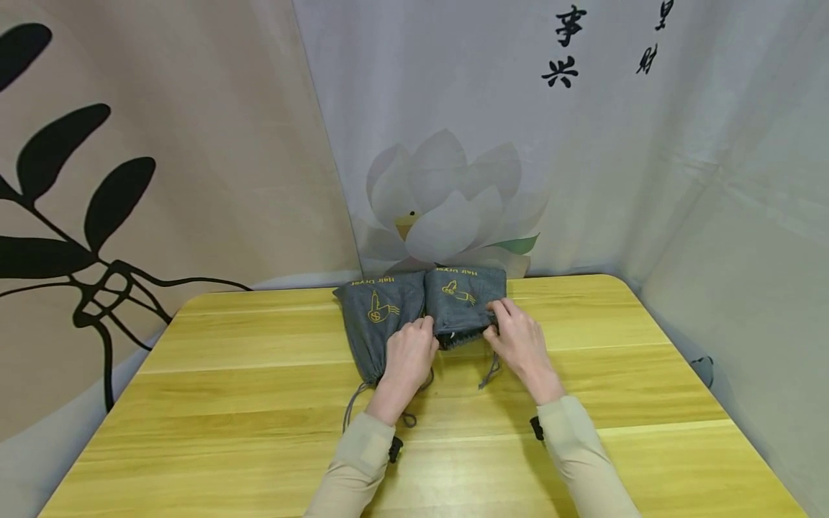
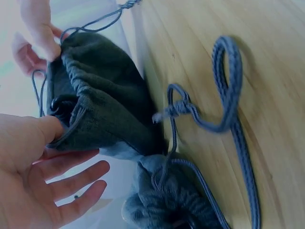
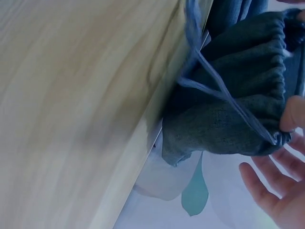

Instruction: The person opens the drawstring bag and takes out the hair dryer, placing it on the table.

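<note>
- Holding a grey drawstring bag (image 1: 469,295) by its mouth, the person has both hands at twelve o'clock, near the far edge of the wooden table (image 1: 246,403).
- The left hand (image 1: 411,349) pinches the rim at the bag's seven o'clock, thumb over the edge, the last fingers spread loosely on the outside.
- The right hand (image 1: 518,338) pinches the rim at about five o'clock, thumb to fingertips, close to where the cord (image 3: 192,24) comes out.
- A second grey bag (image 1: 382,324) lies just beside the first, at its nine o'clock, with the same yellow lettering. That one looks done up to me: its neck is gathered in, and its knotted cord (image 2: 244,162) trails off towards six o'clock.
- The held bag I'd call partway: something dark (image 2: 64,105) is inside, but the mouth gapes and its own cord hangs slack, so drawing it in like its neighbour's is not yet done.
- The inside is shadowed, so that dark shape may be a cable or a handle; I can't tell which.
</note>
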The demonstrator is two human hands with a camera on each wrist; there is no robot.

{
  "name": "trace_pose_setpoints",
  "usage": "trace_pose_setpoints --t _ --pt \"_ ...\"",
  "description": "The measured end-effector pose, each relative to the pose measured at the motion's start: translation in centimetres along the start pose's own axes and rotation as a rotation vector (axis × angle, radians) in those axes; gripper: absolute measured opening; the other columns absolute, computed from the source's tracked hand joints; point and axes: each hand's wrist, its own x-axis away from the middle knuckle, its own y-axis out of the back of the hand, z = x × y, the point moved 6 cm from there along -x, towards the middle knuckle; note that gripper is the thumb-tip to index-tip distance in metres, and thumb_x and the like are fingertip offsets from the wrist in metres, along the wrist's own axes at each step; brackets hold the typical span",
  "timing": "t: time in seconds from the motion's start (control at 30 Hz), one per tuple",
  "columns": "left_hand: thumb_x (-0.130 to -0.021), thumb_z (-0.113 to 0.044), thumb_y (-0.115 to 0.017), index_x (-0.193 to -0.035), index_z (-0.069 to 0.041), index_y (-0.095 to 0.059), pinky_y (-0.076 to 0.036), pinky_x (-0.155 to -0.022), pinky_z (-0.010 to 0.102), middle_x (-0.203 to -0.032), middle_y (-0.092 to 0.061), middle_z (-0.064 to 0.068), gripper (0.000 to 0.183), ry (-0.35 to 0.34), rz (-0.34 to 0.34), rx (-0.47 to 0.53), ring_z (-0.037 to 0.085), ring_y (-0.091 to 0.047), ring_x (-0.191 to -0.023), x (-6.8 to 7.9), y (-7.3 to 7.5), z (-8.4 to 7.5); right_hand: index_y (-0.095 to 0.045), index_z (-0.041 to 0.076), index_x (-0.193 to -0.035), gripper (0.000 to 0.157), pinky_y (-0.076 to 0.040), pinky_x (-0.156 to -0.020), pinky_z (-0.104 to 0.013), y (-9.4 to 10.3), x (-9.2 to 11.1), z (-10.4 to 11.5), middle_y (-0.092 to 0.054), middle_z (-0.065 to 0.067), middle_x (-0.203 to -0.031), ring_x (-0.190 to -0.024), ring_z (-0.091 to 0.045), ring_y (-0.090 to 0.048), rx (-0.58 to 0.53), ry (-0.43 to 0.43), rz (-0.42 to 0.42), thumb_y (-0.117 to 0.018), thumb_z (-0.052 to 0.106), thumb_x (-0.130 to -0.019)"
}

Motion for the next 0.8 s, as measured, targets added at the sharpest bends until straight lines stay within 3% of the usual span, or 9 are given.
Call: trace_pose_setpoints --t 0.13,0.23,0.57,0.8 --pt "-0.087 -0.012 -0.065 -0.078 -0.011 -0.055 -0.024 -0.040 0.022 -0.058 -0.044 0.000 0.013 -0.007 -0.024 -0.018 0.012 -0.038 -0.044 0.06 0.19 0.20 -0.066 0.005 -0.094 0.023 -0.045 -0.050 -0.032 0.14 0.05 -0.26 -0.064 -0.009 -0.089 -0.060 -0.020 -0.056 0.003 -0.006 -0.010 -0.062 -0.001 -0.072" --pt "-0.086 -0.012 -0.066 -0.079 -0.011 -0.056 -0.024 -0.040 0.022 -0.058 -0.044 -0.001 0.013 -0.012 -0.035 -0.020 0.012 -0.037 -0.044 0.10 0.25 0.21 -0.067 0.005 -0.092 0.021 -0.043 -0.049 -0.031 0.16 0.07 -0.19 -0.063 -0.010 -0.088 -0.058 -0.020 -0.054 0.006 0.010 -0.012 -0.060 -0.001 -0.073" --pt "-0.085 -0.015 -0.069 -0.090 -0.009 -0.062 -0.038 -0.041 0.026 -0.064 -0.053 0.000 0.010 -0.011 -0.020 -0.024 0.017 -0.051 -0.051 0.22 0.07 0.29 -0.067 0.006 -0.091 0.019 -0.040 -0.048 -0.029 0.18 0.21 -0.26 -0.062 -0.009 -0.086 -0.057 -0.017 -0.050 0.012 0.001 0.002 -0.059 -0.002 -0.076" --pt "-0.084 -0.020 -0.073 -0.101 -0.009 -0.064 -0.049 -0.050 0.031 -0.079 -0.066 0.002 0.022 0.003 0.012 -0.034 0.020 -0.062 -0.063 0.17 0.09 0.61 -0.066 0.007 -0.089 0.014 -0.043 -0.048 -0.031 0.41 0.31 -0.67 -0.062 -0.008 -0.084 -0.057 -0.017 -0.052 0.025 -0.012 0.007 -0.062 -0.001 -0.078"
